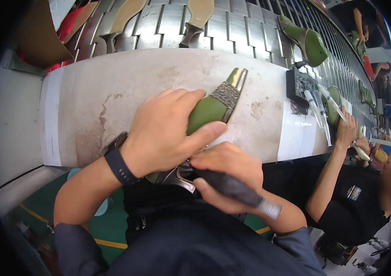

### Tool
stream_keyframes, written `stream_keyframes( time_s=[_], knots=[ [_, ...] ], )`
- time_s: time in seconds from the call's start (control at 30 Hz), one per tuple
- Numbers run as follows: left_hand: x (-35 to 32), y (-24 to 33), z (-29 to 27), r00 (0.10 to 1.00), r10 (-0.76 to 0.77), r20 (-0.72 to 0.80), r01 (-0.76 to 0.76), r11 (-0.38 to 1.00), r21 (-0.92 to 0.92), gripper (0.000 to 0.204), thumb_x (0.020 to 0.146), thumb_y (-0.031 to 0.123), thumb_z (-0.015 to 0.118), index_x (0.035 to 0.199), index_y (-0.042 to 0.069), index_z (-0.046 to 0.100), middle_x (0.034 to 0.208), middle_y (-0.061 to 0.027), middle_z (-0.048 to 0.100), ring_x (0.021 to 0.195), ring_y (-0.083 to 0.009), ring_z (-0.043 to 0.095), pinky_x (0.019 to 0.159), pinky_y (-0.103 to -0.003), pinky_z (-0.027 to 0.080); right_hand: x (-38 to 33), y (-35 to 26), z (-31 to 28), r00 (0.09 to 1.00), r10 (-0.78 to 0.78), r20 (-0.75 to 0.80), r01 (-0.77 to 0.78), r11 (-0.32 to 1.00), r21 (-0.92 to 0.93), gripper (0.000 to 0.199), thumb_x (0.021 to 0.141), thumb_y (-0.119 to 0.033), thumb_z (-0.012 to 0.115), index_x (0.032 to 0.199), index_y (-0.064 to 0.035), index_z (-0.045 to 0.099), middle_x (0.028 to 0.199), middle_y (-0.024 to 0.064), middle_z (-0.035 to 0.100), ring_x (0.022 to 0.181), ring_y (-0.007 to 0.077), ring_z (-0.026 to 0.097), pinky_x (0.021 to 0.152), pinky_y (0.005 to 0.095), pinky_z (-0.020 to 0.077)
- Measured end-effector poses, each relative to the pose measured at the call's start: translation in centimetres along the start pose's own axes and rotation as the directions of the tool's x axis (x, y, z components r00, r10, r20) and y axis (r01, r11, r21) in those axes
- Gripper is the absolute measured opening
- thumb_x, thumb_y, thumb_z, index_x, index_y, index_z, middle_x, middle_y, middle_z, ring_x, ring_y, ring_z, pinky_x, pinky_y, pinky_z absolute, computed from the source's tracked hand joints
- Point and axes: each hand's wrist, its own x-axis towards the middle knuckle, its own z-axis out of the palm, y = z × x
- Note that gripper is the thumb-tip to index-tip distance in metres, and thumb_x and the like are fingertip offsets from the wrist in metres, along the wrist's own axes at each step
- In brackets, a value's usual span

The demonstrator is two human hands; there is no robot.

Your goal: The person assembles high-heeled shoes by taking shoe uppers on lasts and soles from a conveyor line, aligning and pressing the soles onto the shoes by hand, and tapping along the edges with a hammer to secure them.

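Note:
My left hand (161, 124) is closed over a green heeled shoe (207, 112), thumb on one side and fingers on the other. A glittery band (226, 94) crosses the shoe near its pointed front end, which points away over the worktable. In my right hand (234, 161), close beside the left, is a dark-handled tool (227, 186) with a pale butt end. Its working end is hidden by my fingers, near the shoe's rear part and a shiny metallic piece (181, 180). I cannot tell whether the tool touches the shoe.
A stained pale worktable (158, 73) lies under my hands. Beyond it runs a metal slat conveyor (163, 27) carrying tan-soled shoes (200, 13) and a green shoe (312, 46). At right are a black box (296, 85), clear syringes (317, 108) and a co-worker's hand (347, 129).

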Motion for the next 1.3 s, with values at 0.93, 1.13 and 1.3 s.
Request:
stream_keyframes(
  time_s=[0.93, 1.13, 1.3],
  knots=[
    [0.0, 9.2, -2.7, 0.836, 0.400, -0.375, -0.441, 0.897, -0.027, 0.070, 0.081, 0.014, 0.086, 0.140, 0.000, 0.054, 0.141, -0.0220, 0.064, 0.131, -0.0391, 0.064, 0.110, -0.045, 0.050, 1.2, -11.2, -9.2, 0.993, -0.114, 0.001, 0.113, 0.985, 0.132, 0.035, 0.083, 0.002, 0.081, 0.117, 0.0058, 0.073, 0.122, 0.0281, 0.075, 0.119, 0.0420, 0.074, 0.104, 0.0463, 0.0600],
    [-1.1, 9.7, -1.7, 0.819, 0.438, -0.371, -0.466, 0.885, 0.017, 0.065, 0.077, 0.010, 0.075, 0.139, 0.000, 0.056, 0.138, -0.0210, 0.065, 0.129, -0.0422, 0.062, 0.110, -0.060, 0.045, 2.6, -11.3, -10.4, 0.999, 0.032, -0.039, -0.022, 0.977, 0.212, 0.032, 0.084, 0.002, 0.081, 0.115, 0.0038, 0.075, 0.120, 0.0246, 0.077, 0.116, 0.0327, 0.077, 0.103, 0.0415, 0.0610],
    [-3.1, 9.2, -1.0, 0.803, 0.461, -0.377, -0.482, 0.875, 0.044, 0.057, 0.089, 0.016, 0.072, 0.140, -0.002, 0.055, 0.140, -0.0243, 0.065, 0.129, -0.0431, 0.064, 0.111, -0.062, 0.045, 3.3, -12.1, -10.3, 0.994, 0.109, 0.027, -0.112, 0.978, 0.177, 0.035, 0.085, -0.018, 0.087, 0.102, 0.0090, 0.074, 0.110, 0.0330, 0.077, 0.106, 0.0412, 0.078, 0.099, 0.0485, 0.0616]
  ],
)
